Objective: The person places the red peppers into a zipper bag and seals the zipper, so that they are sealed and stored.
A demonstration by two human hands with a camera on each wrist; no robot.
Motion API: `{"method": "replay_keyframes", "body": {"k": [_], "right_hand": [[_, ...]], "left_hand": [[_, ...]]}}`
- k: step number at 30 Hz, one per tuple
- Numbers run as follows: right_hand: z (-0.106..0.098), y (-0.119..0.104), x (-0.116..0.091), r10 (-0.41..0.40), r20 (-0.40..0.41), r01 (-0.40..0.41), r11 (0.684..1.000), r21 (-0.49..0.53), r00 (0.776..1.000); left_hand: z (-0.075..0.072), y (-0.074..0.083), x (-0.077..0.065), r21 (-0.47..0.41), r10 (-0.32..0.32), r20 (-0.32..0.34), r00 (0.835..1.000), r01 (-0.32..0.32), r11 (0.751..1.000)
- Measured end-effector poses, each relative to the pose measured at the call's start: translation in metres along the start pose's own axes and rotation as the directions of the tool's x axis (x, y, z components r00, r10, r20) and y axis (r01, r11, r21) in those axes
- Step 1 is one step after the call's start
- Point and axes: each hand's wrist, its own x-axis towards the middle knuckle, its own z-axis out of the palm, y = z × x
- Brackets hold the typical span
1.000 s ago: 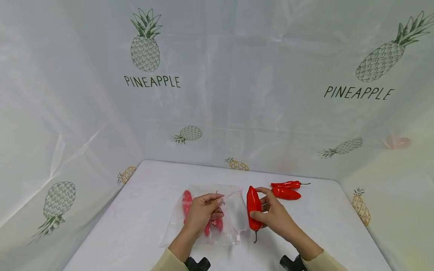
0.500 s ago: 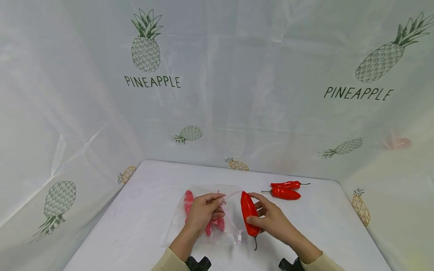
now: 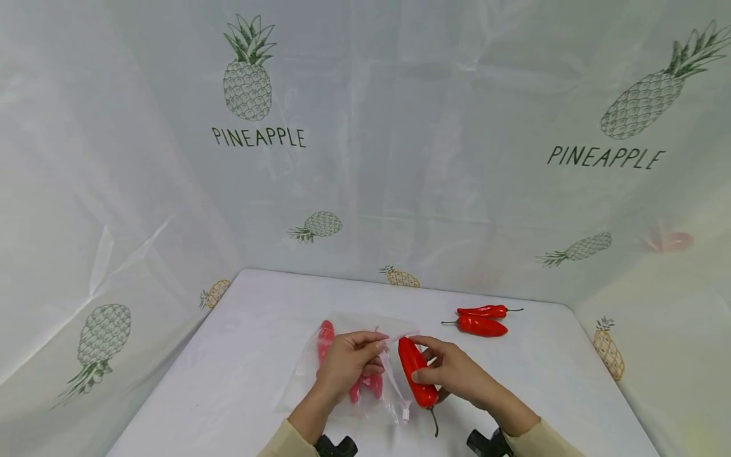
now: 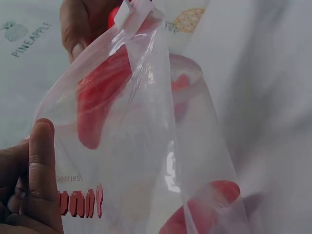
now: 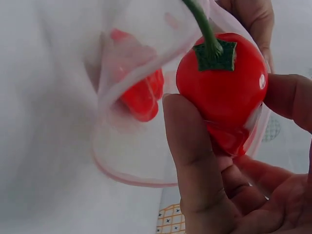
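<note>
A clear zip bag [image 3: 308,381] with a pinkish rim and red lettering lies on the table, several red peppers [image 4: 102,102] inside it. My left hand [image 3: 349,365] pinches the bag's upper edge between thumb and fingers, holding the mouth apart. In my right hand [image 3: 454,371] a large red chili pepper [image 3: 415,371] is gripped between thumb and fingers, its green stem [image 5: 207,31] pointing back toward me. The pepper's tip is at the bag's mouth; in the right wrist view its lower part lies within the rim [image 5: 141,183].
Two more red chili peppers, an upper one [image 3: 482,311] and a lower one [image 3: 482,327], lie at the back right of the white table [image 3: 228,355]. A pineapple-print curtain [image 3: 365,158] hangs behind and along both sides.
My right hand has moved left and slightly toward me, bringing the pepper from beside the bag to its mouth and tilting it. My left hand has shifted slightly right with the bag's edge.
</note>
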Motion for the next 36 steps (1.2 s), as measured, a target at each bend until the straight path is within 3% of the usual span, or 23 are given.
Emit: {"method": "replay_keyframes", "body": {"k": [8,17,22,28,36], "right_hand": [[0.004,0.003,0.008,0.033,-0.006,-0.033,0.996,0.085,0.999],[0.013,0.0,0.011,0.039,-0.135,-0.018,0.988,0.154,0.99],[0.025,0.0,0.014,0.018,-0.246,0.024,0.985,0.168,0.969],[0.042,0.0,0.013,-0.014,-0.36,0.011,1.0,-0.01,0.933],[0.049,0.0,0.015,-0.095,-0.406,-0.002,0.973,-0.231,0.909]], "left_hand": [[0.005,-0.004,-0.008,0.045,-0.011,0.023,1.0,0.01,0.999],[0.015,-0.009,-0.019,0.043,-0.039,0.055,0.998,0.036,0.998],[0.021,-0.011,-0.021,-0.006,-0.034,0.052,0.998,0.035,0.999],[0.018,-0.011,-0.016,-0.104,0.0,0.019,1.0,0.002,0.995],[0.013,0.0,-0.014,-0.188,0.027,0.0,1.0,-0.027,0.982]]}}
